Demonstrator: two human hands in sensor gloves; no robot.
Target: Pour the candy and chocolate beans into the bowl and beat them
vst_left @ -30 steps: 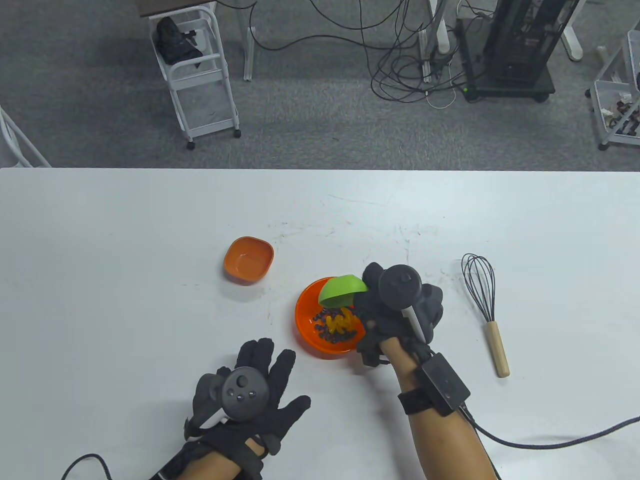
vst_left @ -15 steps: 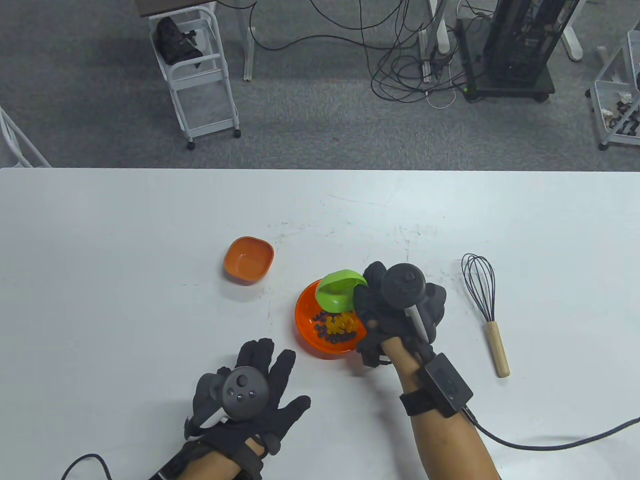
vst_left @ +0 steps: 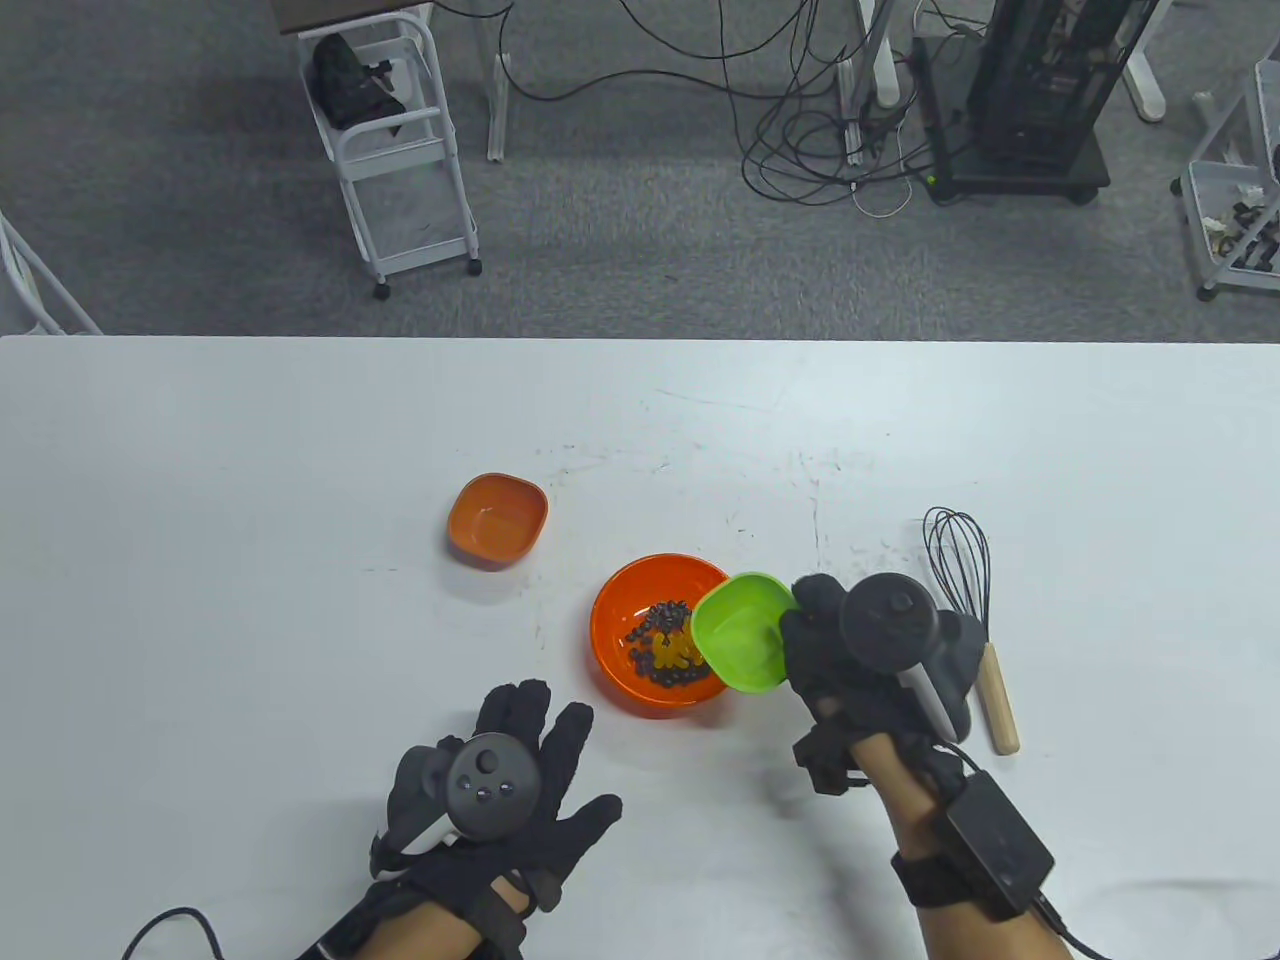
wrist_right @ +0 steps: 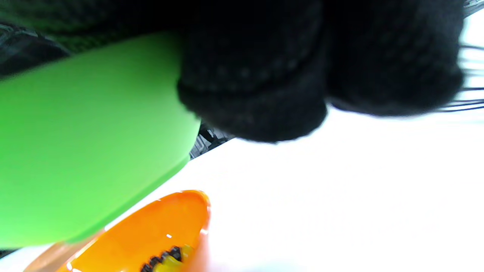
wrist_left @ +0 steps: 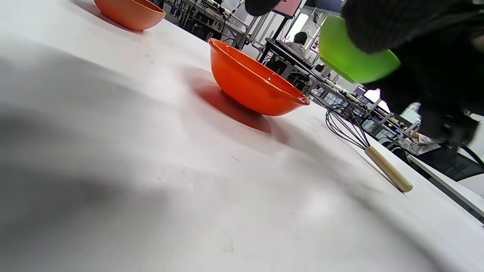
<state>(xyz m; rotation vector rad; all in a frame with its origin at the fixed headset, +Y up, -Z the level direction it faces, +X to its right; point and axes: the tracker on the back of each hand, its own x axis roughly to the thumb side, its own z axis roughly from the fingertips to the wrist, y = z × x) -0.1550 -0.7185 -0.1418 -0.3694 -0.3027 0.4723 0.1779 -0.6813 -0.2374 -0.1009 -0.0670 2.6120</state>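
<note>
Table view: the right hand [vst_left: 880, 650] grips the green bowl [vst_left: 742, 632], now righted and drawn off the orange bowl [vst_left: 655, 632], where candy and chocolate beans [vst_left: 668, 645] lie mid-worktop; pouring looks done. The whisk [vst_left: 970, 610] waits. The left hand [vst_left: 500, 790] rests flat, fingers spread.

Wrist views: no legible writing.

My right hand [vst_left: 880, 650] grips the green bowl [vst_left: 742, 630], empty, over the right rim of the orange bowl [vst_left: 620, 640] holding beans and candy [vst_left: 668, 645]. My left hand [vst_left: 500, 790] rests flat on the table [vst_left: 200, 500].
</note>
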